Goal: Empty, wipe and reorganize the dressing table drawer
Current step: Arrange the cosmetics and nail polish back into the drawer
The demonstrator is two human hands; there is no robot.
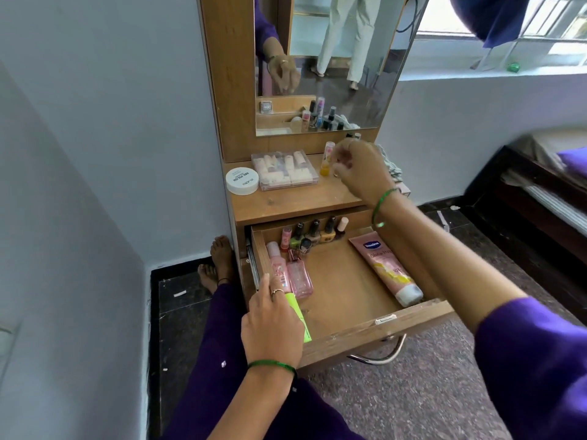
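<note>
The wooden drawer (409, 325) is pulled out below the dressing table top (295, 201). Along its back stand several nail polish bottles (313, 233). Two pink bottles (300, 279) lie at the left and a pink lotion tube (386, 268) at the right. My left hand (273, 325) holds a bright green item (298, 315) over the drawer's front left corner. My right hand (362, 173) is up over the table top, its fingers curled next to a small yellow-and-pink bottle (327, 158); whether it grips anything is unclear.
On the table top are a white round jar (242, 181), a clear box of small items (284, 169) and a crumpled cloth (392, 165). A mirror (333, 58) rises behind. A bed (546, 192) stands at the right, a wall at the left.
</note>
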